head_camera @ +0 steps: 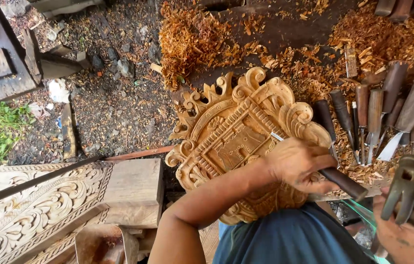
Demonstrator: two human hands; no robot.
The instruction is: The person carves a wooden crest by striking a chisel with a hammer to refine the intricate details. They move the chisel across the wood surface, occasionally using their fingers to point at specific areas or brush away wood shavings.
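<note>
Head view, looking straight down, largest thing first:
- counter [285, 29], a dark work surface strewn with orange wood shavings [192, 39], carries the work and the tools
- carved beam [45, 205], pale wood with scrolling leaf relief, lies at lower left beside the counter, with a thin dark rod lying across it
- carved panel [231, 132], a light wooden crest with curled edges and a rectangular centre, lies on the counter just in front of the person, its lower edge hidden behind the forearm and blue clothing
- row of chisels [378, 117] with dark wooden handles lies to the right of the panel, blades pointing toward the person
- left hand [300, 166] rests on the right part of the panel, its grip clenched around the chisel
- right hand [412, 230] sits at the lower right corner, apart from the panel, its grip wrapped around the hammer's handle
- hammer [405, 188], with a dark metal head, stands above the right hand
- chisel [334, 176], dark-handled, slants up-left so that its narrow metal blade touches the panel near the centre
</note>
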